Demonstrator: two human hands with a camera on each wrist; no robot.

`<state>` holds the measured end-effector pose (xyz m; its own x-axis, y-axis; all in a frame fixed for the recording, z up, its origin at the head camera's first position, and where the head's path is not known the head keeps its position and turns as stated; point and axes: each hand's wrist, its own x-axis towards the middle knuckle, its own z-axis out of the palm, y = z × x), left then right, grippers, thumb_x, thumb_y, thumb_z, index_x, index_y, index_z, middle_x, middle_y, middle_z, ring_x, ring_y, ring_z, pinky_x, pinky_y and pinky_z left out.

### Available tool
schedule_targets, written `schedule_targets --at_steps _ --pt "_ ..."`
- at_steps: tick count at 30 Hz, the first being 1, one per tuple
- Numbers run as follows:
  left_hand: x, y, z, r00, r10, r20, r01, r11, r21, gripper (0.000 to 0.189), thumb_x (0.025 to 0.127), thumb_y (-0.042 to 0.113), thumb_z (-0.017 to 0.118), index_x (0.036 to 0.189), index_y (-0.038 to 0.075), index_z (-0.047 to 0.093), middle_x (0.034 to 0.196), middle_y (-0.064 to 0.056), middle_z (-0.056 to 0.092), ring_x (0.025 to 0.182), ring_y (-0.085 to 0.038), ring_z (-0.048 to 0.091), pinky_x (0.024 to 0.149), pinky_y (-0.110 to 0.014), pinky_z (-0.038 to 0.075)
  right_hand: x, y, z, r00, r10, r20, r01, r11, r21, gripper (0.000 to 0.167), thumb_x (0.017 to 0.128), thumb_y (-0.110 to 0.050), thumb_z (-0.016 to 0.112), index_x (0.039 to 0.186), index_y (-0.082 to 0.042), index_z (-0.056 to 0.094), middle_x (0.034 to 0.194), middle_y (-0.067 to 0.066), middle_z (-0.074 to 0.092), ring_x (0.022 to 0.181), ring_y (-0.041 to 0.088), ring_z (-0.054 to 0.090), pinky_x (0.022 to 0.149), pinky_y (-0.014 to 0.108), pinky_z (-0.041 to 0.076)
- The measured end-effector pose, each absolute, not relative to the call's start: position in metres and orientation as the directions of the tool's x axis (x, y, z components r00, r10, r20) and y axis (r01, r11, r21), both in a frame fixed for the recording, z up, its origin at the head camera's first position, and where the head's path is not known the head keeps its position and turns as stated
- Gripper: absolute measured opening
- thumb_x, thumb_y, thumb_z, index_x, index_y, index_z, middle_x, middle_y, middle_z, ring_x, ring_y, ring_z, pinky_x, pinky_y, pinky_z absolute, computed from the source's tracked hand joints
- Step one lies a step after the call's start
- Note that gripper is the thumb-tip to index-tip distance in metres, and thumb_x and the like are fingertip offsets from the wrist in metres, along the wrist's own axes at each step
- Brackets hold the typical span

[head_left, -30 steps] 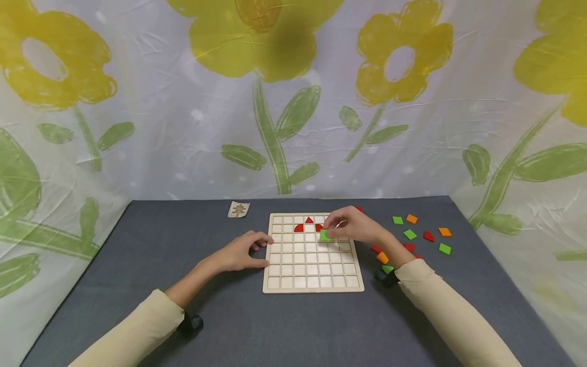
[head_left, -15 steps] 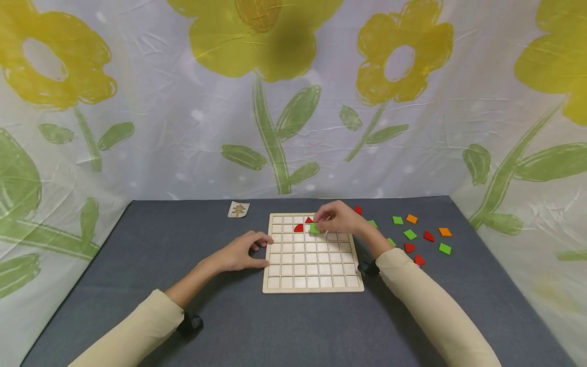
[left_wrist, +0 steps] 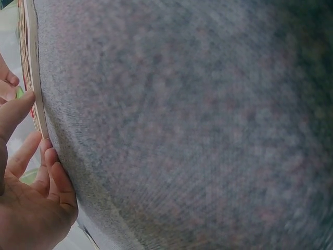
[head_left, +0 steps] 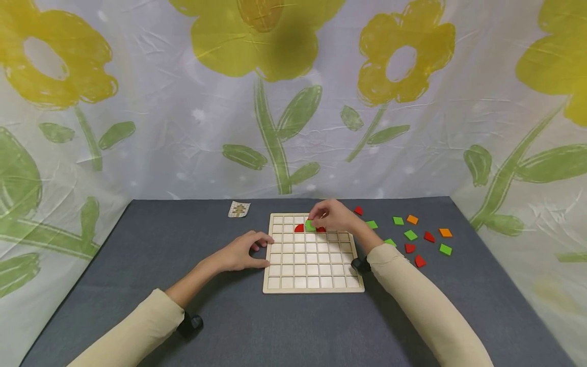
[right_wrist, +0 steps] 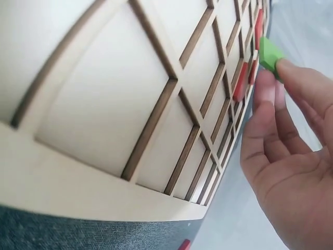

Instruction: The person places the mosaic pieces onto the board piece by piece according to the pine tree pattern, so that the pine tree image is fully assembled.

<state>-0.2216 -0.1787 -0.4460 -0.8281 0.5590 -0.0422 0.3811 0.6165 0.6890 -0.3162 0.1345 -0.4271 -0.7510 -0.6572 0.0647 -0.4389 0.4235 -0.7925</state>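
My right hand [head_left: 335, 216] pinches a green square tile [head_left: 310, 226] between thumb and fingers, over the upper part of a wooden grid board [head_left: 314, 289]. In the right wrist view the green tile [right_wrist: 269, 55] is tilted, close over the cells. A red quarter-circle tile [head_left: 299, 228] lies in a cell left of it, and another red tile [head_left: 321, 229] sits to its right. The red triangle is mostly hidden by the hand. At the board's left edge my left hand [head_left: 240, 252] rests with thumb and fingertips touching the rim, fingers relaxed.
Loose tiles lie on the dark cloth right of the board: several green [head_left: 410, 235], several red [head_left: 429, 237] and orange [head_left: 445, 232]. A small patterned card [head_left: 239, 209] lies behind the board to the left. A flower-print curtain [head_left: 192, 117] stands behind the table.
My right hand has moved left over the board with the green tile, from the right red tile to between the two red tiles. The left hand has stayed in place.
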Motion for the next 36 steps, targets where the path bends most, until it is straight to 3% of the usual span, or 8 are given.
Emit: schedule_targets --at_steps 17,36 --pt "-0.2222 -0.1792 -0.4485 -0.828 0.559 -0.043 0.382 0.619 0.687 0.052 0.091 0.022 0.081 0.135 0.006 0.059 0.116 -0.009 0.054 0.104 -0.028 0.057 0.092 -0.048 0.047 -0.321 0.1306 -0.4314 -0.774 -0.632 0.035 -0.451 0.51 -0.732 0.006 0.095 -0.002 0.072 0.1 0.0 0.074 0.091 0.004 0.07 0.083 0.018 0.065 0.079 0.037 0.053" --pt "-0.2225 -0.1786 -0.4475 -0.832 0.553 -0.049 0.378 0.628 0.68 0.052 0.091 0.02 0.081 0.135 0.005 0.059 0.115 -0.008 0.054 0.103 -0.028 0.057 0.091 -0.047 0.047 -0.3193 0.1271 -0.4294 -0.776 -0.631 0.006 -0.442 0.536 -0.719 0.004 0.092 -0.001 0.074 0.097 -0.001 0.075 0.083 0.004 0.069 0.078 0.018 0.064 0.077 0.037 0.053"
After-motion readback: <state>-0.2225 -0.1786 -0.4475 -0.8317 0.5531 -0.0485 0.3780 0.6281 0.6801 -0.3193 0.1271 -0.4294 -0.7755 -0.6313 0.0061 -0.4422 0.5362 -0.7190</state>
